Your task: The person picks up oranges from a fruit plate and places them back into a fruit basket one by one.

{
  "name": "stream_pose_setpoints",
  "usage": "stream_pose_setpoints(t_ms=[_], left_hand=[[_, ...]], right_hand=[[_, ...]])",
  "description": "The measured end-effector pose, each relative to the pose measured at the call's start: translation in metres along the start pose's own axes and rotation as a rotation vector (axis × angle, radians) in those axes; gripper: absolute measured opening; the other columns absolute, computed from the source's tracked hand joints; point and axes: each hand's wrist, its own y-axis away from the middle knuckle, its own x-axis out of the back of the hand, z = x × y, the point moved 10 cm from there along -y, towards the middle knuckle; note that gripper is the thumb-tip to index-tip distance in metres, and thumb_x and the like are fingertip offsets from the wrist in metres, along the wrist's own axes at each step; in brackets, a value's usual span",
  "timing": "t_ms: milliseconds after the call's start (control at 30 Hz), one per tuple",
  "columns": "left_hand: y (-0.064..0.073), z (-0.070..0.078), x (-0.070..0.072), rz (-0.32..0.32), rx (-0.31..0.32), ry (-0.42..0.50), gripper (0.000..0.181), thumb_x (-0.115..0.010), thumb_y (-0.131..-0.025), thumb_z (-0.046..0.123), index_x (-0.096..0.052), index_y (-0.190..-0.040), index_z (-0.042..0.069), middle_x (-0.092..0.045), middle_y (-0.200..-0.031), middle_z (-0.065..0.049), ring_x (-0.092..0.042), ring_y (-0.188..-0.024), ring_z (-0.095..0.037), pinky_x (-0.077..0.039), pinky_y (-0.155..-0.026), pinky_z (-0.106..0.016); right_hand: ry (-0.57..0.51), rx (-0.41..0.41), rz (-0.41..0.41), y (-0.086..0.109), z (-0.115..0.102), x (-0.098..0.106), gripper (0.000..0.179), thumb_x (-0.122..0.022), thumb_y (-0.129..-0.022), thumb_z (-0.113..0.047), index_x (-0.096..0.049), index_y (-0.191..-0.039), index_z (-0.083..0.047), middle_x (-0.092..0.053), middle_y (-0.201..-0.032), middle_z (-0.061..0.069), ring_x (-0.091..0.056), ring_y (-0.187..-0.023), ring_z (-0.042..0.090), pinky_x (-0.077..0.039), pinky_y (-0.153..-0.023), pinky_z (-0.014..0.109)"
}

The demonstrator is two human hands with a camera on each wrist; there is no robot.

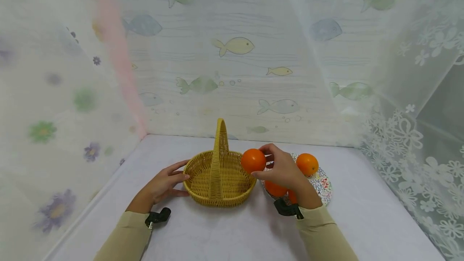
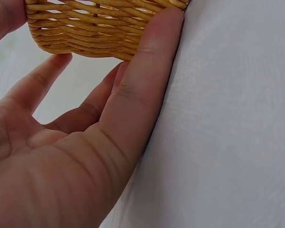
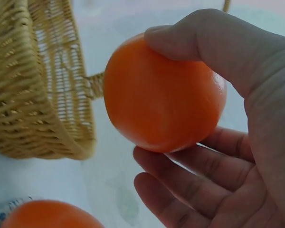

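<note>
My right hand [image 1: 282, 168] holds an orange [image 1: 253, 161] between thumb and fingers, just above the right rim of a yellow wicker basket [image 1: 203, 200]. In the right wrist view, the thumb presses on one side of the orange [image 3: 164, 99] and the fingers support the opposite side. My left hand [image 1: 166, 182] rests against the basket's left end, fingers spread and fairly straight. The left wrist view shows its thumb lying along the table and touching the basket's woven side [image 2: 90, 28]. The basket stands upright, its tall handle [image 1: 216, 164] arching over the middle.
To the right of the basket, a speckled plate [image 1: 324, 186] carries more oranges, one [image 1: 307, 164] at its back and others partly hidden under my right forearm. White cloth covers the table [image 1: 217, 237]. Fish-patterned curtains [image 1: 232, 83] hang behind it, with more curtains at both sides.
</note>
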Motion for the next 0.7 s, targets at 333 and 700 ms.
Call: stream_pose_setpoints(t_ms=[333, 700], left_hand=[[0.000, 0.001, 0.001, 0.008, -0.019, 0.004, 0.067, -0.072, -0.097, 0.016, -0.044, -0.158, 0.024, -0.046, -0.156, -0.023, -0.059, -0.130, -0.034, -0.061, -0.090, -0.057], [-0.003, -0.003, 0.005, 0.023, -0.001, 0.003, 0.069, -0.075, -0.096, 0.020, -0.045, -0.157, 0.028, -0.045, -0.156, -0.021, -0.060, -0.130, -0.035, -0.061, -0.089, -0.057]], right_hand=[[0.003, 0.034, -0.067, -0.002, -0.008, -0.030, 0.069, -0.095, -0.074, -0.036, -0.057, -0.129, -0.021, -0.068, -0.123, -0.004, -0.070, -0.107, 0.016, -0.060, -0.095, 0.043], [0.107, 0.068, -0.087, -0.004, -0.012, -0.051, 0.076, -0.094, -0.075, -0.034, -0.059, -0.140, -0.016, -0.066, -0.128, -0.005, -0.063, -0.110, 0.016, -0.057, -0.099, 0.041]])
